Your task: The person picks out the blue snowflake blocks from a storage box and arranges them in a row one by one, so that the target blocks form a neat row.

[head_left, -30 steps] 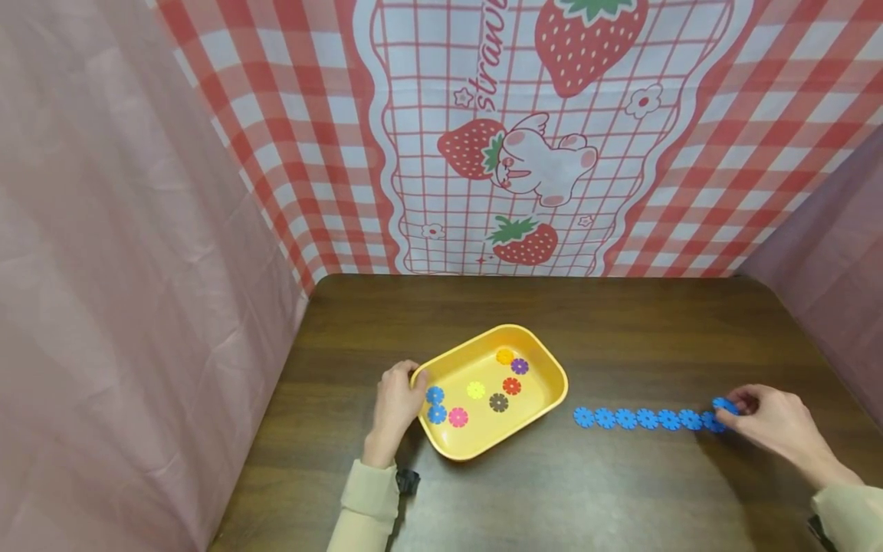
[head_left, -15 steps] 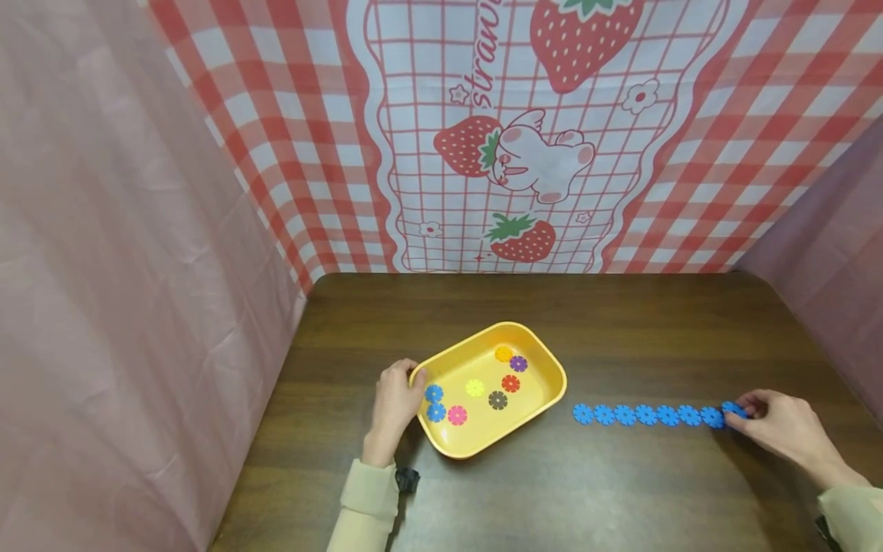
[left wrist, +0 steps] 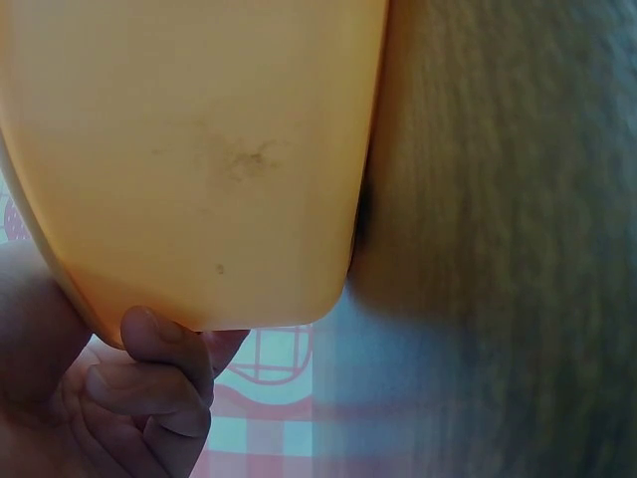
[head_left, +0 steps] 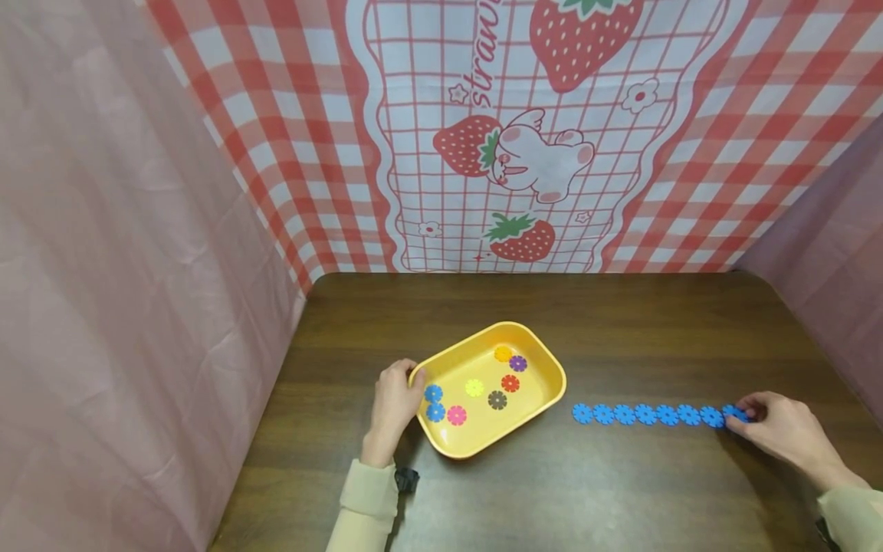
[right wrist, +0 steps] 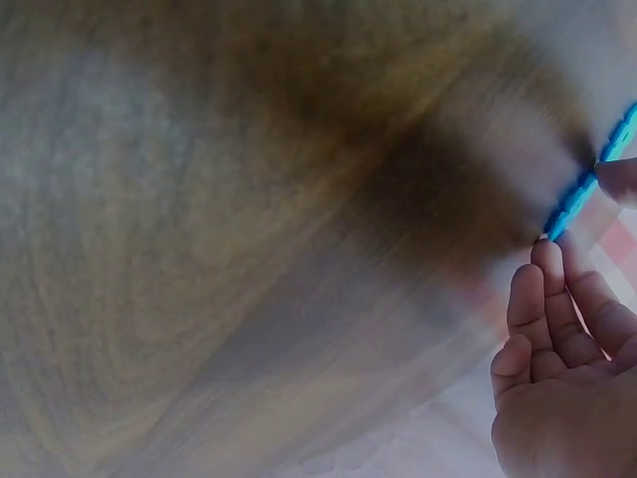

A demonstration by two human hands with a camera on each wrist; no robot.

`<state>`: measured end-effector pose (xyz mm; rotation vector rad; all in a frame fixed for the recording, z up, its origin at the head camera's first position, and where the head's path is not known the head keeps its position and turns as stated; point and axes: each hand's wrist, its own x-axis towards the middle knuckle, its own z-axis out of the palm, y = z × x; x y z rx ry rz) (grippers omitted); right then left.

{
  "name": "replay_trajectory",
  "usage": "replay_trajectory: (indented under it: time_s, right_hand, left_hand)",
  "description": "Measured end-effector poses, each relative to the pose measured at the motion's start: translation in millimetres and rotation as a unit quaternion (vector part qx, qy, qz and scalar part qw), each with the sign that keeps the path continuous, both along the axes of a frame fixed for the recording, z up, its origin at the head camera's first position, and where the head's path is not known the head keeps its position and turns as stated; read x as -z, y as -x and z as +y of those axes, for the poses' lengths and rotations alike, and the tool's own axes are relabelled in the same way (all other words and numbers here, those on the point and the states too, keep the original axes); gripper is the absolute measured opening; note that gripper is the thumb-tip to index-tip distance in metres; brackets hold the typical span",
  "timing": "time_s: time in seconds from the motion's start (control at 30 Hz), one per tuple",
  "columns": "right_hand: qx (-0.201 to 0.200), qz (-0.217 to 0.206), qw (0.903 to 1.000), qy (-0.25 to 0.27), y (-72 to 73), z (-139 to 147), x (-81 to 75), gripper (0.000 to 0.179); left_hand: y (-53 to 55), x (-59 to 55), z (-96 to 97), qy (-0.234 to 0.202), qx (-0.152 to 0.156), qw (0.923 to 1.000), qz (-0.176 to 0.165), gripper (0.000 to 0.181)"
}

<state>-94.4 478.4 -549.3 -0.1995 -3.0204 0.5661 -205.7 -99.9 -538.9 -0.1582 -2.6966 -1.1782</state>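
Observation:
My left hand (head_left: 398,400) grips the left end of a yellow plastic tray (head_left: 512,438), thumb over the rim. In the left wrist view its curled fingers (left wrist: 164,344) lie against the tray's corner. Further right, several blue snowflake discs (head_left: 645,415) lie flat in a straight row. My right hand (head_left: 789,429) pinches the blue snowflake disc (head_left: 734,415) at the row's right end, its edge meeting the neighbouring disc. The right wrist view shows the row (right wrist: 615,142) edge-on, with thumb and fingertips at it.
Inside the tray lie two blue discs (head_left: 434,412) and single discs of other colours, such as pink (head_left: 457,415) and red (head_left: 510,383). Dark wooden table (head_left: 586,491) surrounds everything. A checked strawberry cloth (head_left: 524,169) hangs behind, with a pink curtain (head_left: 138,268) at left.
My right hand has brought its tilted blue disc right and down, level with the row's right end. My left hand and the tray stay in place.

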Motion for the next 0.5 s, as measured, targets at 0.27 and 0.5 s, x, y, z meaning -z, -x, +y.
replay_trajectory:
  time_s: [0.27, 0.5]
  right_hand:
    - [-0.009, 0.031, 0.9995, -0.004, -2.6, -0.9, 2.8, 0.036]
    - [-0.012, 0.053, 0.9985, 0.000, -6.7, 2.5, 3.2, 0.035]
  left_hand:
    - [1.4, 0.6, 0.4, 0.000, 0.001, 1.0000, -0.009, 0.014]
    - [0.5, 1.1, -0.1, 0.001, 0.001, 1.0000, -0.005, 0.015]
